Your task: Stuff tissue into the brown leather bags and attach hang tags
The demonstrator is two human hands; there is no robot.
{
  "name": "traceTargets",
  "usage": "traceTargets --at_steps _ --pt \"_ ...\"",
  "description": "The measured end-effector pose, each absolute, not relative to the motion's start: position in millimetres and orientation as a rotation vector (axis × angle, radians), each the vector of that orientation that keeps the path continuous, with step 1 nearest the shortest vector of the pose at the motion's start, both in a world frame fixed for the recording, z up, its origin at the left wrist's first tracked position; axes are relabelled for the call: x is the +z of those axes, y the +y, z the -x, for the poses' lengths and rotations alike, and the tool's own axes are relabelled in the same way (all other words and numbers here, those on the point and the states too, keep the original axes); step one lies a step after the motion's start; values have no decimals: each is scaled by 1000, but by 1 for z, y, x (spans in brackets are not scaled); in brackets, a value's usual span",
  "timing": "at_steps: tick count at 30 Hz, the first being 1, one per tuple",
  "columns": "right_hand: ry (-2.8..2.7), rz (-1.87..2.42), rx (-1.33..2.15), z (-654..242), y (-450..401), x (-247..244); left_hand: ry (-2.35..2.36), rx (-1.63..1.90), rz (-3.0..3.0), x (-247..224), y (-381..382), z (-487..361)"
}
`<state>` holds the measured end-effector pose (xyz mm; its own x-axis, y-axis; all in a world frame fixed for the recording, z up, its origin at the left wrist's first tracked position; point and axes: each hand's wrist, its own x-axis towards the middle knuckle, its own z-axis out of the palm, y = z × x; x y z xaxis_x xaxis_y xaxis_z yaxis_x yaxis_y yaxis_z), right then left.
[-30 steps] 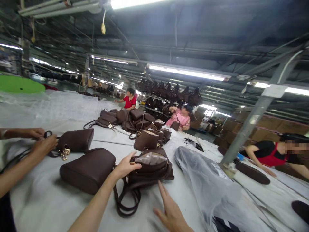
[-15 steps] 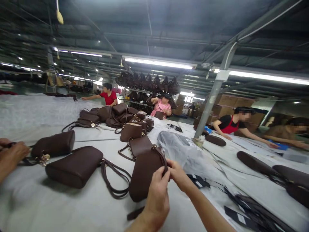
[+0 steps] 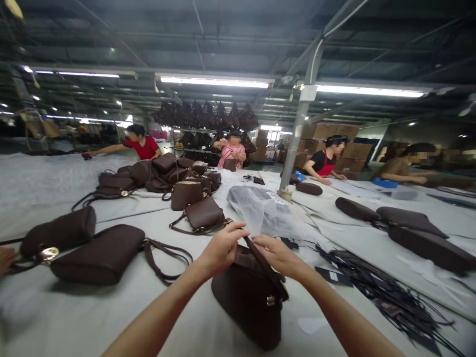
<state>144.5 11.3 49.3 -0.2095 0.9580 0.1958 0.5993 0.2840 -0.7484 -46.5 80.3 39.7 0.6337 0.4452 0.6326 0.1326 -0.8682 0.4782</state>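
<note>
A dark brown handbag [image 3: 247,302] stands slightly tilted on the white-covered table in front of me, with a metal fitting near its right edge. My left hand [image 3: 223,250] is closed at its upper edge, close to one end of the strap. My right hand [image 3: 277,255] pinches the bag's strap [image 3: 262,260], which runs across the top opening. Part of the rim is hidden behind my fingers. Just left lies another brown handbag [image 3: 98,255] with a looped strap [image 3: 165,258]. Beyond my left hand lies a smaller brown bag [image 3: 204,214].
A pile of brown bags [image 3: 152,171] lies farther back. Clear plastic wrapping [image 3: 260,213] and a metal post [image 3: 293,148] stand beyond my hands. Black tags with cords [image 3: 386,292] lie at right. Another person's hand [image 3: 6,260] shows at the left edge; several co-workers are around the table.
The handbag has turned and moved right and nearer to me, now showing its top opening and metal fitting. My left hand has moved up to its upper edge. My view has swung right.
</note>
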Motion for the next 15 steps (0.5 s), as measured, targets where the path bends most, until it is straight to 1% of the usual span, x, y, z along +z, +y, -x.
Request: traceTargets --at_steps 4,7,10,11,13,15 --pt "-1614 1168 1011 -139 -5 75 296 1063 -2632 79 80 32" --pt "-1384 1103 1125 -138 -14 82 270 1095 -2624 91 72 27" --pt "-1009 979 1249 -149 -17 77 521 1279 -2550 76 46 29" --pt "-897 914 1274 -155 -18 75 593 1284 -2533 66 33 29" --pt "-757 797 1271 -164 -19 74 649 1097 -2588 44 5 28" --pt "-730 727 1233 -170 -22 79 604 953 -2642 24 -18 24"
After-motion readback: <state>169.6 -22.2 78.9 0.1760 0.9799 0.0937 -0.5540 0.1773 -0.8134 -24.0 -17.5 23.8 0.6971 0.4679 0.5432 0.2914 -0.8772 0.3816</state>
